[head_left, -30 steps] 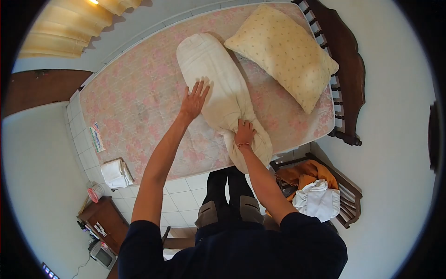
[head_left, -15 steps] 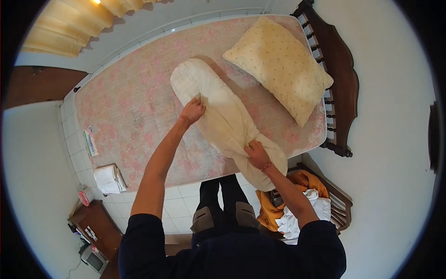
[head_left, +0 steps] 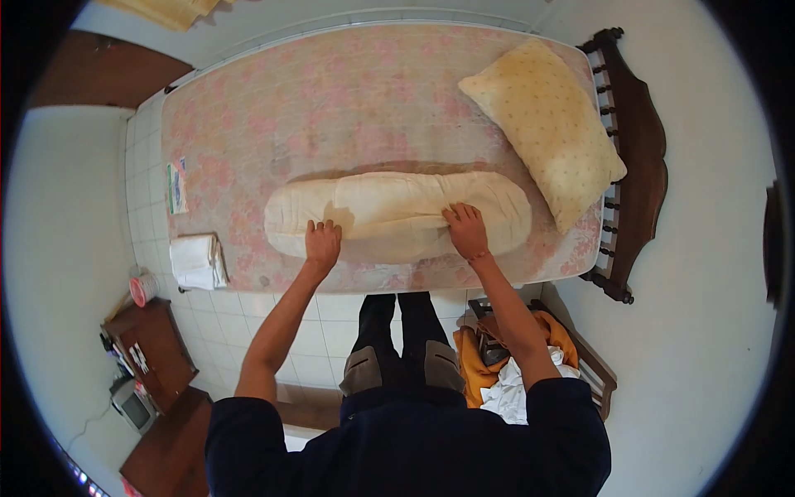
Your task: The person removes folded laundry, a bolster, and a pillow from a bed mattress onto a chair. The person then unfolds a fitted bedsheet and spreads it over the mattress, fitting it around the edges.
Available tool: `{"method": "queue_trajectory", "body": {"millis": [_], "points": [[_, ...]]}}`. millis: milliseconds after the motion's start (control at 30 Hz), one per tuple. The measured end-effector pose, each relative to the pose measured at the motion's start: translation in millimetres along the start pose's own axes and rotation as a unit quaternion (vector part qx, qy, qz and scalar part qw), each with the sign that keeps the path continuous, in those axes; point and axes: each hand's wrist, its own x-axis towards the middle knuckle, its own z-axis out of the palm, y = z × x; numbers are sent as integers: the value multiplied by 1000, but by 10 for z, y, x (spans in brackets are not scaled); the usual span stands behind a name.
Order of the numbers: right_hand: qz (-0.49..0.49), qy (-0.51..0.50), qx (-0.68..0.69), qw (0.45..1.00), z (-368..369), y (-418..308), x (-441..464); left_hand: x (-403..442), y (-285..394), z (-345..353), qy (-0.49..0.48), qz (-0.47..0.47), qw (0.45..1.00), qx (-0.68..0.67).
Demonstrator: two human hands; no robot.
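Note:
A long cream bolster [head_left: 389,203] lies lengthwise along the near side of a bare mattress [head_left: 248,124] with a faded pink flower print. My left hand [head_left: 323,242] is at the bolster's near side, left of its middle, its fingers curled onto the cloth. Toward the other end, my right hand [head_left: 466,230] grips the cover with bent fingers. Both palms face down and are hidden. Right of the bolster, a yellow patterned pillow [head_left: 546,132] rests at a slant by the headboard.
A dark wooden headboard [head_left: 642,157] closes the right end. Folded white cloth [head_left: 195,262] and a flat printed packet [head_left: 176,186] lie at the mattress's left end. Below right, a wooden chair [head_left: 598,377] bears orange cloth [head_left: 472,364] and white cloth [head_left: 509,393]. A brown cabinet [head_left: 157,348] stands lower left.
The bolster has turned from a slant across the mattress edge to lying parallel with it, fully on the mattress. Both hands turned with it, the left coming nearer. The camera view has shifted.

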Motion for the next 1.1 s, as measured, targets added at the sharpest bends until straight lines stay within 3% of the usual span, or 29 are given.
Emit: {"method": "queue_trajectory", "body": {"millis": [67, 100, 133, 167, 200, 267, 367, 500, 567, 733, 833, 900, 933, 967, 1000, 1033, 1067, 1100], "points": [[89, -151, -121, 977, 431, -27, -94, -104, 23, 529, 7, -12, 1000, -5], [84, -153, -121, 977, 410, -164, -30, -152, 16, 667, 16, -17, 1000, -8], [149, -194, -123, 962, 326, -391, 87, -123, 104, 662, -35, -56, 998, -8], [215, -236, -124, 939, 213, -633, 190, -207, 201, 403, -5, -41, 998, -42], [212, -241, -124, 939, 93, -836, 291, -301, 286, 69, 25, -27, 996, -76], [101, -279, -81, 952, -71, -1154, 456, -295, 407, -83, 31, 20, 990, -135], [13, -272, -80, 959, 268, -1181, 513, -161, 462, -151, 15, 61, 991, -119], [54, -289, -67, 954, 590, -652, 243, -13, 91, 505, 20, 13, 993, -112], [44, -234, -116, 964, 564, -168, -73, -89, -221, 732, 26, -39, 995, -91], [175, -293, -164, 926, 27, 519, -623, -493, -916, 966, -19, -130, 990, -59], [201, -255, -234, 916, 17, 649, -721, -562, -999, 1075, -4, -167, 979, -116], [212, -213, -220, 928, 187, 534, -594, -454, -856, 1219, 201, -250, 930, -178], [207, -101, -141, 963, 311, 398, -487, -398, -669, 999, 219, -239, 922, -210], [197, 11, -60, 979, 434, 209, -388, -298, -453, 972, 280, -162, 916, -236], [167, -34, -53, 984, 525, -57, -233, -274, -204, 601, 243, -101, 924, -278], [137, -77, -47, 986, 590, -347, -55, -119, 44, 706, 222, -62, 947, -223], [96, -110, -19, 989, 687, -596, 100, -40, 288, 508, 156, -43, 958, -235], [55, -143, 8, 988, 750, -731, 196, 25, 418, 449, 158, -39, 958, -235]]}}
